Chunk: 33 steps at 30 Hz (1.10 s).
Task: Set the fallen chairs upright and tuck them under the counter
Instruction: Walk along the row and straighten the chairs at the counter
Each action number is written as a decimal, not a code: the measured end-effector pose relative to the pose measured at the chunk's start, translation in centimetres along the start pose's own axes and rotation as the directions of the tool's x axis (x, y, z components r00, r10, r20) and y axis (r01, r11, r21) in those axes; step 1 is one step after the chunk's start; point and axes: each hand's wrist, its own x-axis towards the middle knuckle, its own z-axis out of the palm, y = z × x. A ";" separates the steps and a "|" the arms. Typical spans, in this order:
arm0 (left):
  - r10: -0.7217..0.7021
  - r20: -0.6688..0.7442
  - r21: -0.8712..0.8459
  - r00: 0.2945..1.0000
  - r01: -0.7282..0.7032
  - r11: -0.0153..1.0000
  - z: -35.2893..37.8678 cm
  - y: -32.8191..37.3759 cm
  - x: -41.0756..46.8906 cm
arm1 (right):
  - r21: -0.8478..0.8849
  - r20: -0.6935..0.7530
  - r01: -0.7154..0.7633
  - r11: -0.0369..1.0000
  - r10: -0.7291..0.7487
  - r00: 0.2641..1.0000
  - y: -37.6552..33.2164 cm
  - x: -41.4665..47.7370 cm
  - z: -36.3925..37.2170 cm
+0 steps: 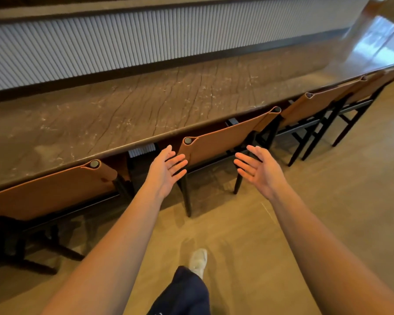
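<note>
Both hands are empty and spread wide, palms turned toward each other. The left hand (166, 170) sits just left of centre frame and the right hand (258, 170) just right of centre, with fingers straight and nothing held.

Between them, slightly above, stands the tan leather-backed chair with a black frame (225, 138). It is upright, with its backrest close against the edge of the brown veined stone counter (146, 105) and its seat hidden beneath it. The left fingertips lie just beside the backrest's left corner, but whether they brush the leather cannot be told. The right hand is near the backrest's lower right edge and apart from it.

By the look of it, the step in hand is the tucking-in of this chair, and it seems all but finished, since the chair sits in line with its neighbours. A matching chair at lower left (50, 192) and two more toward the upper right (309, 105) (371, 86) also stand upright along the counter. No fallen chair shows anywhere in view.

The next move probably calls for one of two things. If the chair needs squaring, both palms would go flat on the top of the backrest for a short, even push. Otherwise the person would turn to look for any chair lying on the pale wood-tone floor (328, 201) — outside this frame.
</note>
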 end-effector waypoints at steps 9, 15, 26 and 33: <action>-0.248 -0.112 -0.189 0.962 0.224 0.956 9.5 -2.0 10.2 | -0.080 -0.052 -0.159 0.984 0.156 0.986 -4.2 12.1 -2.4; -0.309 -0.229 -0.290 0.923 0.238 0.927 14.8 -2.5 15.1 | -0.100 -0.065 -0.267 0.959 0.261 0.963 -6.6 19.4 -3.5; -0.314 -0.459 -0.556 0.831 0.008 0.831 16.5 -3.3 20.8 | -0.033 -0.111 -0.446 0.894 0.440 0.891 -10.4 32.2 -7.2; -0.280 -0.636 -0.495 0.719 -0.102 0.863 17.0 -3.7 20.9 | 0.058 -0.106 -0.551 0.832 0.554 0.826 -9.2 35.6 -6.9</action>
